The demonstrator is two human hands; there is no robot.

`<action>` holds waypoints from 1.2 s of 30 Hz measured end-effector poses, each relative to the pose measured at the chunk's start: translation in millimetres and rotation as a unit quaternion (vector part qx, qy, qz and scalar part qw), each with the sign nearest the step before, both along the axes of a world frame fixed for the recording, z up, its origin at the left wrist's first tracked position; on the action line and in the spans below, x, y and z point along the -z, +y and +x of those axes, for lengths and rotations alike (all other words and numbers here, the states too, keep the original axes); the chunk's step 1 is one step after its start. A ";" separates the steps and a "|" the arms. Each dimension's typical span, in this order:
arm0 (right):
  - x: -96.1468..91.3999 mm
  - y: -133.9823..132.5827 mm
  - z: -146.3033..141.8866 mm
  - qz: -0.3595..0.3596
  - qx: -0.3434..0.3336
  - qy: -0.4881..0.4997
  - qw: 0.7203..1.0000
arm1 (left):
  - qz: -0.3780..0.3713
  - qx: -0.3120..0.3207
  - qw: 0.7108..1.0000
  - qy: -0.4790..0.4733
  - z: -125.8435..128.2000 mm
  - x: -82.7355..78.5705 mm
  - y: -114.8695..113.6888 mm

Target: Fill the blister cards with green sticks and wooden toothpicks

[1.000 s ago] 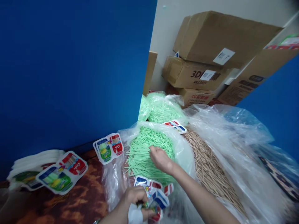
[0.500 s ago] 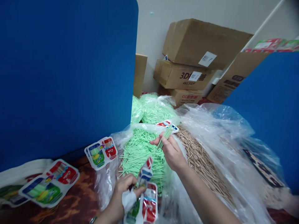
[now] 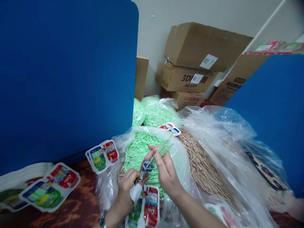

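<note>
Pinched in the fingers of my right hand (image 3: 166, 172) is a small bunch of thin pale-green sticks (image 3: 163, 148), tilted up to the right. Their lower ends are at the top of a printed packet (image 3: 146, 167) in my left hand (image 3: 127, 188). The left fingers are closed around that packet, which has a red-and-green double pouch (image 3: 151, 205) hanging below. White tape wraps the left thumb. Under both hands lies an open clear bag full of loose green sticks (image 3: 135, 148). Whether the sticks' tips are inside the packet, I cannot tell.
Brown sticks (image 3: 204, 167) fill another clear bag to the right. Printed double pouches (image 3: 102, 156) lie at the left, with more (image 3: 51, 186) nearer me. Cardboard boxes (image 3: 187, 76) are stacked behind; blue panels (image 3: 66, 76) stand on both sides.
My right hand has moved down and left with the green sticks, bringing them to the packet's top. My left hand keeps its hold on the packet, nearly in place.
</note>
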State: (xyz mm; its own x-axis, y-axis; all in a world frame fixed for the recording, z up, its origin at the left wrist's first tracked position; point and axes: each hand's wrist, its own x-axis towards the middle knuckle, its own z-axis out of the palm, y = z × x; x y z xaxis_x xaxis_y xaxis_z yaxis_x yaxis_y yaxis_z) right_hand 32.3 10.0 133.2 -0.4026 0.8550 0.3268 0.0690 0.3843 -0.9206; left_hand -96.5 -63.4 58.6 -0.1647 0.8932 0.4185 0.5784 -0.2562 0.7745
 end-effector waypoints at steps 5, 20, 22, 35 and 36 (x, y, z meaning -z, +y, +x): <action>15.6 -5.8 -3.5 0.024 0.009 -0.054 0.998 | 0.050 -0.004 0.999 0.011 0.3 -5.0 5.0; 7.1 12.8 14.7 0.221 -0.063 -0.240 0.943 | 0.076 0.036 0.996 0.020 -10.3 -2.9 12.4; 6.2 14.0 13.0 0.238 -0.077 -0.287 0.925 | 0.082 0.044 0.995 0.022 -12.6 -1.0 12.8; 75.3 56.1 15.9 0.108 0.024 -0.594 0.797 | 0.115 0.038 0.993 0.016 -42.9 13.0 -0.3; 83.7 55.5 14.3 0.104 0.026 -0.605 0.789 | 0.121 0.038 0.992 0.019 -42.2 13.6 -1.4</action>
